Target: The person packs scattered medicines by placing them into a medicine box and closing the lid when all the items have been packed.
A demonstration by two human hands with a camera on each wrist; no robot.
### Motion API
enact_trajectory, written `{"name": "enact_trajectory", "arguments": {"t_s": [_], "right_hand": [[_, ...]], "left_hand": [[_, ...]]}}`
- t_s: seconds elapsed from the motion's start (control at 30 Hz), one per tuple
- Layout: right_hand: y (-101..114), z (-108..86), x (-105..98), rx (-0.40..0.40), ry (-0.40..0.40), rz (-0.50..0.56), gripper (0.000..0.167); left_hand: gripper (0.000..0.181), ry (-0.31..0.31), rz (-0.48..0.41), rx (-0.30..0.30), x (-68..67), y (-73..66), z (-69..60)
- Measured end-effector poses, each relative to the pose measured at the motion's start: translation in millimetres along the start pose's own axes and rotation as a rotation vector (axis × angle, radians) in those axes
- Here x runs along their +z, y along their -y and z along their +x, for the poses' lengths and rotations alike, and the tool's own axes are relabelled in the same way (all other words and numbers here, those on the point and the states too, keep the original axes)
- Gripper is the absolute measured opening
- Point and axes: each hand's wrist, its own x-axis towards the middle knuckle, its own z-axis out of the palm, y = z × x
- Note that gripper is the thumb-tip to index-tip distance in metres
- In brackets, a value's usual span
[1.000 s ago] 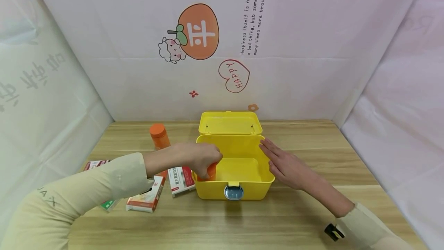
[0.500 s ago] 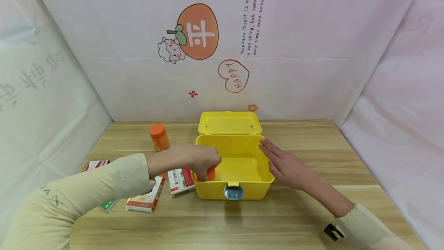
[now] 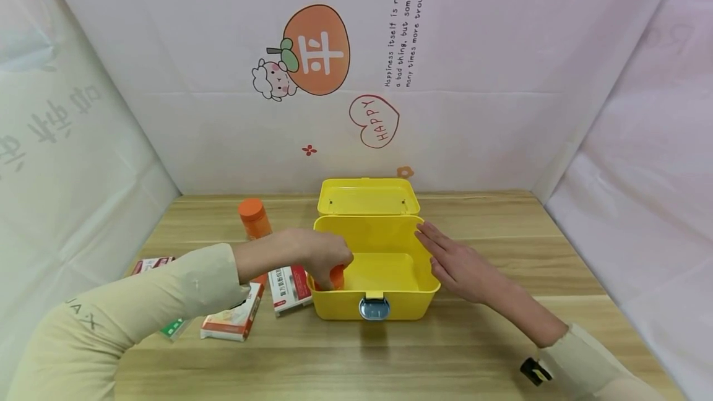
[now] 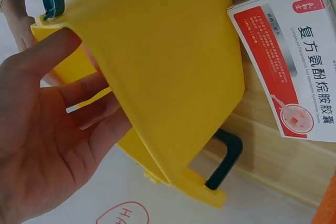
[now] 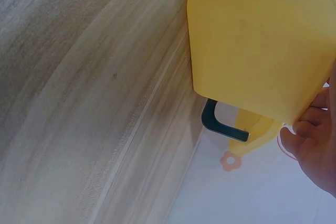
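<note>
A yellow storage box stands with its lid folded back and a metallic-looking latch at the front. My left hand reaches over the left wall into the box and grips an orange bottle, mostly hidden by the fingers. In the left wrist view, that hand has its fingers inside the rim, and the box wall covers what they hold. On the other side, my right hand rests against the right rim with straight fingers. The right wrist view shows its fingers at that edge.
Another orange bottle stands at the back left. Left of the box lie a red-and-white medicine box, an orange-and-white box, a green packet and a dark-red-and-white box. A dark green handle hangs behind the storage box.
The left hand has shifted very slightly left inside the box and still holds the orange bottle. The right hand stays at the right rim.
</note>
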Motion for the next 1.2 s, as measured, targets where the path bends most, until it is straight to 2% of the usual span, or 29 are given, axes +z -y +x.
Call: {"name": "enact_trajectory", "arguments": {"t_s": [0.1,0.3,0.53,0.7,1.2], "right_hand": [[0.1,0.0,-0.3,0.002,-0.001,-0.002,0.053],[0.3,-0.3,-0.5,0.003,-0.002,0.001,0.053],[0.2,0.1,-0.1,-0.021,-0.031,0.000,0.052],[0.4,0.6,-0.3,-0.016,-0.022,-0.007,0.053],[0.1,0.9,-3.0,-0.001,0.003,0.008,0.053]], "left_hand": [[0.022,-0.001,-0.024,0.010,-1.9,0.6,-2.5],[0.034,-0.044,-0.049,0.014,-5.6,2.7,-7.2],[0.034,-0.165,-0.036,0.009,-13.5,9.0,-15.2],[0.032,-0.249,-0.019,-0.014,-15.5,15.0,-19.4],[0.037,-0.398,-0.062,-0.065,-11.8,24.8,-32.4]]}}
